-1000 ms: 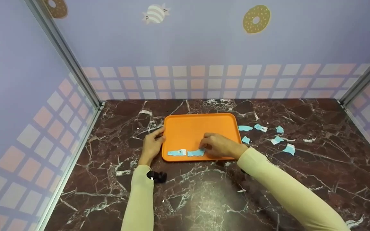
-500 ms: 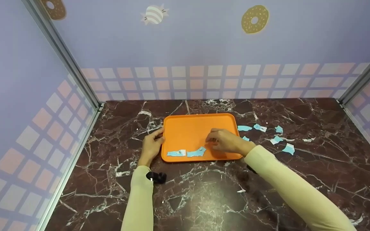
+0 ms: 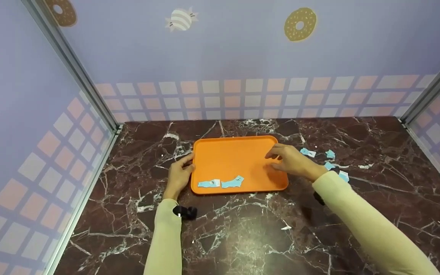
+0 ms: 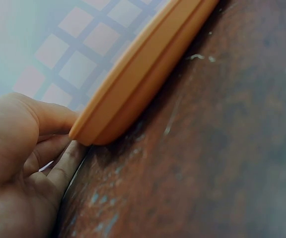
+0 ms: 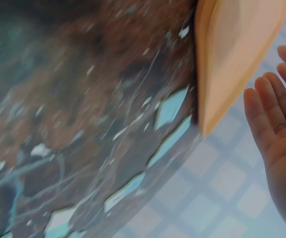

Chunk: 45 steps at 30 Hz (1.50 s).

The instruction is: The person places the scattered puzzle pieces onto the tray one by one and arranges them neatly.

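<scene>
An orange tray point(image 3: 235, 156) lies on the dark marbled tabletop. My left hand point(image 3: 179, 176) holds its left edge; in the left wrist view the fingers point(image 4: 56, 116) are at the rim point(image 4: 133, 74) and partly under it. Over the tray's right side hovers my right hand point(image 3: 294, 161), fingers spread and holding nothing. Near the front of the tray lie two torn light-blue paper pieces: a left one point(image 3: 208, 183) with a white end, and a curved right one point(image 3: 232, 182), with a narrow gap between them.
More torn blue-and-white paper pieces lie right of the tray, such as one scrap point(image 3: 308, 152) and another scrap point(image 3: 330, 154). The right wrist view shows several, including a strip point(image 5: 169, 141) beside the tray. A patterned wall point(image 3: 223, 49) stands behind the table.
My right hand has let go of the curved blue paper piece, lifted off it and moved right across the tray. The left hand stays at the tray's edge.
</scene>
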{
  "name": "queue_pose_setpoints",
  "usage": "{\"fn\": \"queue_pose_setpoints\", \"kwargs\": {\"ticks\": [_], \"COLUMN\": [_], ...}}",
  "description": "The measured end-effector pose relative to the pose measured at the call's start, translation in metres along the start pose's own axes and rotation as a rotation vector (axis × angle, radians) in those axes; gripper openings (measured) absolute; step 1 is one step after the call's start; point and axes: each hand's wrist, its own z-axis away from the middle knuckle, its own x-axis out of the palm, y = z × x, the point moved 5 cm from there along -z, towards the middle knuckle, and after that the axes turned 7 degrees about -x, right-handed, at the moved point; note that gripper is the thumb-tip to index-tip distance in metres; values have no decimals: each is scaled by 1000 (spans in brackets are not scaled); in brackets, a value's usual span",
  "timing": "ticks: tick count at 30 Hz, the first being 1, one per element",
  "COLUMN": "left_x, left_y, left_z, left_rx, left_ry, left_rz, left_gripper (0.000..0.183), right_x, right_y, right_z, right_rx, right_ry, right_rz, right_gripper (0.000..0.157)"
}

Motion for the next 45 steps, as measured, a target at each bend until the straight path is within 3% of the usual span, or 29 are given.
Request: {"fn": "queue_pose_setpoints", "kwargs": {"ticks": [8,20,36,45], "left_x": [0,0,0,0], "left_y": [0,2,2,2], "left_z": [0,1,2,2], "left_rx": [-6,41,22,11], "left_ry": [2,2,-1,-6], "left_rz": [-1,-30,-18,-16], "left_gripper": [44,42,43,43], "right_x": [-18,-32,-27,-19], "right_y": [19,40,50,52], "right_z": [20,45,61,66], "right_rx": [63,142,196,180], "right_ry": [62,107,80,68], "right_rz": [-4,-11,8,19], "right_gripper": [25,24,23,25]}}
